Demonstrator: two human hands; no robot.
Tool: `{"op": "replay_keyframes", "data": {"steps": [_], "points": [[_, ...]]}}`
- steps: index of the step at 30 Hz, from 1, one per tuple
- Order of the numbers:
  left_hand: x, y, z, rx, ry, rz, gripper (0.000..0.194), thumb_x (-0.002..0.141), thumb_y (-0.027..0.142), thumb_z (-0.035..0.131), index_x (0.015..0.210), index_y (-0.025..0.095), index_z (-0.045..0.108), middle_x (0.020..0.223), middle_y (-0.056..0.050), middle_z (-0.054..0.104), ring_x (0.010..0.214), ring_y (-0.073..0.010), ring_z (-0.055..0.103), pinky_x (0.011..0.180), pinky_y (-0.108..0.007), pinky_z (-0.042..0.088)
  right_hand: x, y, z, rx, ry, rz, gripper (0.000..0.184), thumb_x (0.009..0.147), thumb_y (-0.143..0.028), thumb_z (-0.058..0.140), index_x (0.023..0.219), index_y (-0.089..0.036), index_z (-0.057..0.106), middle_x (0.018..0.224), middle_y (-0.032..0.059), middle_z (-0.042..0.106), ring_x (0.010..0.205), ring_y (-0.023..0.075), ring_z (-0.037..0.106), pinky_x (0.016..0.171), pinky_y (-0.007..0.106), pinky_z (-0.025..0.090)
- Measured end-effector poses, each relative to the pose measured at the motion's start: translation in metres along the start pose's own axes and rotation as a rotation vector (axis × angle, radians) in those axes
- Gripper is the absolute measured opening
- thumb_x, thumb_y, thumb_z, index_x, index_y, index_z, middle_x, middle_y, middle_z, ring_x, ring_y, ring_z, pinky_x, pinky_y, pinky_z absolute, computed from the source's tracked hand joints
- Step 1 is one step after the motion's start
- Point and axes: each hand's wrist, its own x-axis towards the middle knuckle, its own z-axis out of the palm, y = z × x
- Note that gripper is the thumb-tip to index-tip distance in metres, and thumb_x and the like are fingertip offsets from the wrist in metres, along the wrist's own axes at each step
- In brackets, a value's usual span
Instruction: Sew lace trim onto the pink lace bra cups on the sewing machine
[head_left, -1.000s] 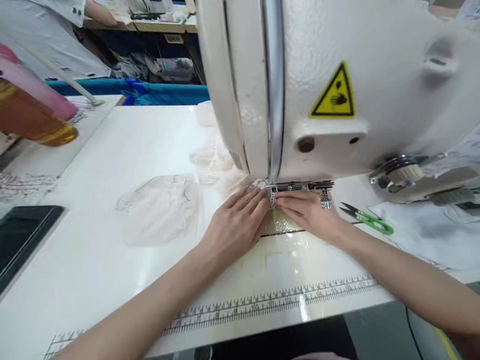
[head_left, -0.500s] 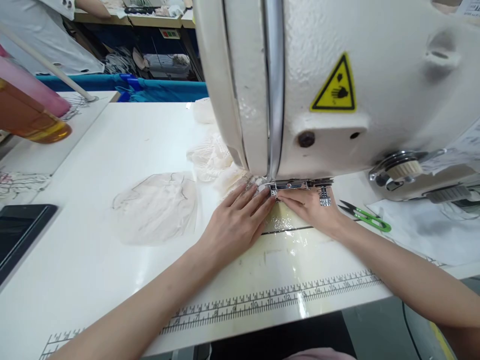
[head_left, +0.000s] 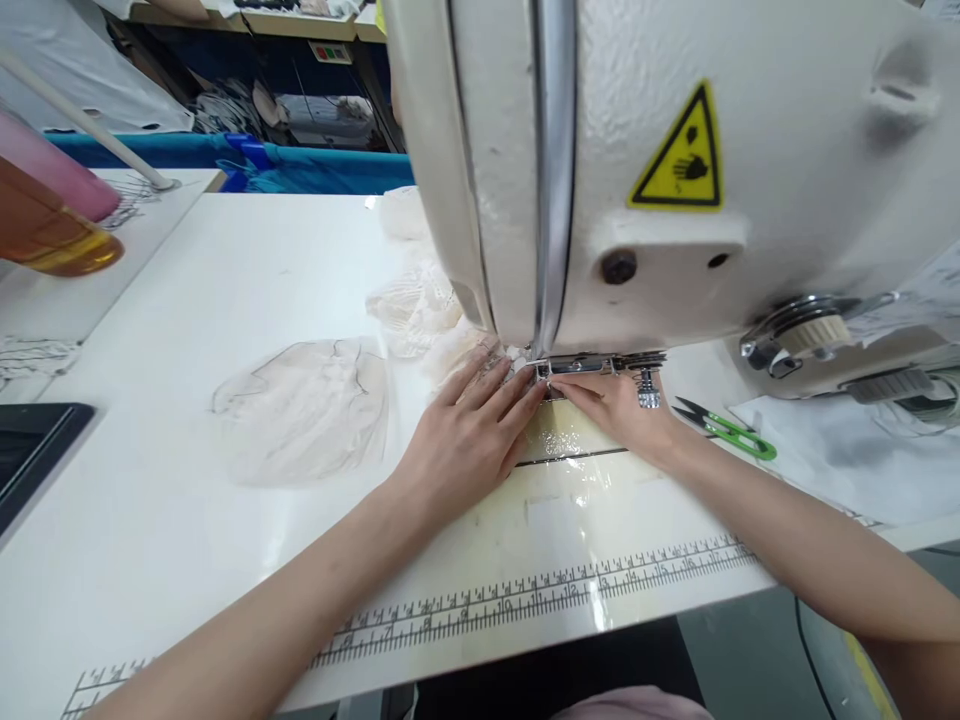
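My left hand lies flat with fingers stretched over pale lace fabric, its fingertips beside the presser foot of a white sewing machine. On the other side of the foot, my right hand reaches in from the right, partly behind the machine's metal guide. Its thumb and forefinger come together at the foot; whatever lies between them is too small or hidden to make out. The lace runs back in a bunched strip behind the needle area.
A thin sheer piece of fabric lies left of my hands. Green thread snips rest at the right beside white cloth. A phone and a bottle of amber liquid stand at the left. A printed ruler follows the front edge.
The view has shifted slightly, so the table appears a little further left and up. Both hands stay at the presser foot in almost the same pose.
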Motion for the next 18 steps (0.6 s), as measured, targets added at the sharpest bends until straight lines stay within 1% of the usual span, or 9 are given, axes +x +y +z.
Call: {"op": "replay_keyframes", "data": {"steps": [4, 7, 9, 10, 13, 15, 18], "points": [[0.000, 0.001, 0.000, 0.069, 0.060, 0.058, 0.033, 0.093, 0.016, 0.046, 0.123, 0.009, 0.059, 0.125, -0.010, 0.063, 0.111, -0.0239, 0.061, 0.098, -0.041, 0.049, -0.002, 0.001, 0.000, -0.019, 0.060, -0.067, 0.028, 0.096, -0.035, 0.045, 0.104, -0.029, 0.071, 0.095, 0.0005, 0.073, 0.080, 0.0170, 0.067, 0.075, 0.034, 0.048], [-0.001, 0.001, 0.002, 0.079, 0.065, 0.077, 0.033, 0.091, 0.014, 0.046, 0.120, 0.006, 0.060, 0.122, -0.012, 0.065, 0.109, -0.0231, 0.062, 0.098, -0.038, 0.049, -0.005, -0.003, -0.005, -0.068, 0.079, -0.135, 0.027, 0.096, -0.033, 0.046, 0.105, -0.027, 0.070, 0.098, 0.0008, 0.073, 0.076, 0.0164, 0.067, 0.078, 0.036, 0.047], [-0.001, 0.001, 0.004, 0.048, 0.061, 0.045, 0.034, 0.090, 0.016, 0.047, 0.118, 0.003, 0.061, 0.122, -0.015, 0.064, 0.111, -0.0245, 0.061, 0.101, -0.038, 0.047, -0.006, -0.006, -0.007, -0.096, 0.076, -0.157, 0.027, 0.096, -0.033, 0.046, 0.106, -0.025, 0.070, 0.099, 0.0014, 0.073, 0.076, 0.0167, 0.066, 0.081, 0.037, 0.046], [-0.002, 0.000, 0.004, 0.028, 0.058, 0.021, 0.035, 0.090, 0.017, 0.047, 0.118, 0.002, 0.060, 0.122, -0.016, 0.064, 0.113, -0.0253, 0.061, 0.103, -0.039, 0.046, -0.007, -0.008, -0.009, -0.091, 0.067, -0.164, 0.027, 0.096, -0.033, 0.046, 0.108, -0.025, 0.069, 0.101, 0.0019, 0.072, 0.079, 0.0172, 0.066, 0.082, 0.037, 0.046], [-0.001, -0.001, 0.005, -0.042, 0.027, -0.026, 0.039, 0.091, 0.019, 0.045, 0.125, 0.004, 0.056, 0.128, -0.016, 0.060, 0.118, -0.0269, 0.058, 0.105, -0.043, 0.044, -0.009, -0.013, -0.011, -0.042, 0.039, -0.170, 0.028, 0.096, -0.032, 0.045, 0.112, -0.023, 0.067, 0.107, 0.0026, 0.071, 0.089, 0.0178, 0.065, 0.085, 0.036, 0.045], [-0.001, -0.002, 0.004, -0.072, -0.005, -0.032, 0.040, 0.092, 0.020, 0.043, 0.129, 0.006, 0.054, 0.131, -0.014, 0.058, 0.120, -0.0276, 0.056, 0.106, -0.046, 0.044, -0.009, -0.016, -0.012, -0.060, 0.041, -0.145, 0.028, 0.097, -0.033, 0.045, 0.111, -0.024, 0.068, 0.104, 0.0017, 0.071, 0.084, 0.0168, 0.066, 0.084, 0.036, 0.044], [-0.001, -0.002, 0.002, -0.080, -0.021, -0.020, 0.039, 0.093, 0.021, 0.043, 0.128, 0.008, 0.056, 0.130, -0.013, 0.058, 0.119, -0.0286, 0.057, 0.105, -0.047, 0.044, -0.011, -0.021, -0.014, -0.138, 0.082, -0.087, 0.027, 0.096, -0.036, 0.047, 0.108, -0.027, 0.070, 0.093, 0.0005, 0.073, 0.077, 0.0160, 0.065, 0.080, 0.035, 0.044]]}}
